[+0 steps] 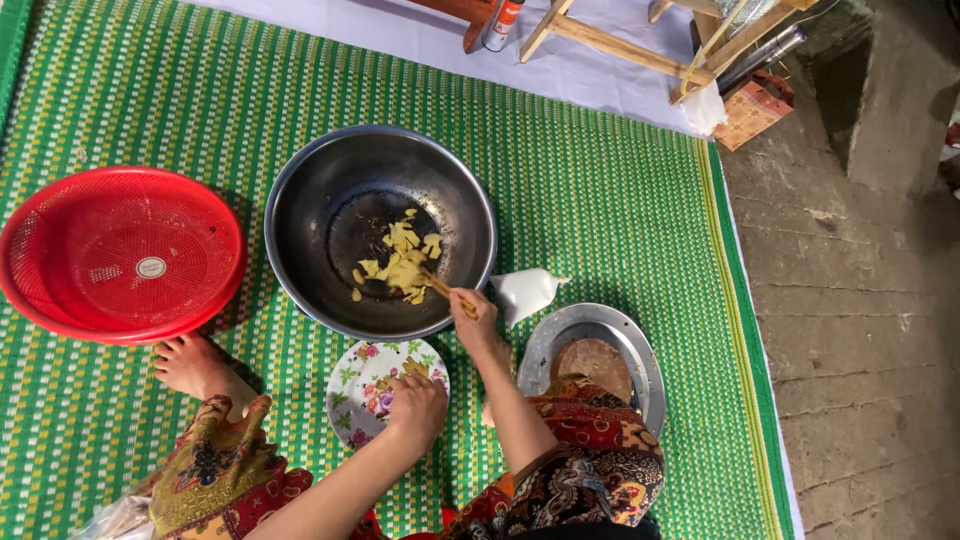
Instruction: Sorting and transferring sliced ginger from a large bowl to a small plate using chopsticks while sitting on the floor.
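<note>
Pale yellow food pieces [403, 262] lie heaped in one steel bowl [300, 200] on the green woven mat [600, 180], stirred by chopsticks [447, 292] clamped in the right hand [476, 318], while the left hand [416, 405] grips one floral plate [360, 385]; alongside: one red basket [120, 250], one white bag [525, 292], one metal tray [640, 360].

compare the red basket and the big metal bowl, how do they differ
The red basket is perforated plastic and holds nothing visible; the metal bowl is solid, shiny steel and holds yellow pieces. The basket lies untouched at the left; the right hand reaches into the bowl with a wooden utensil. Both are round and sit on the green mat.
</note>
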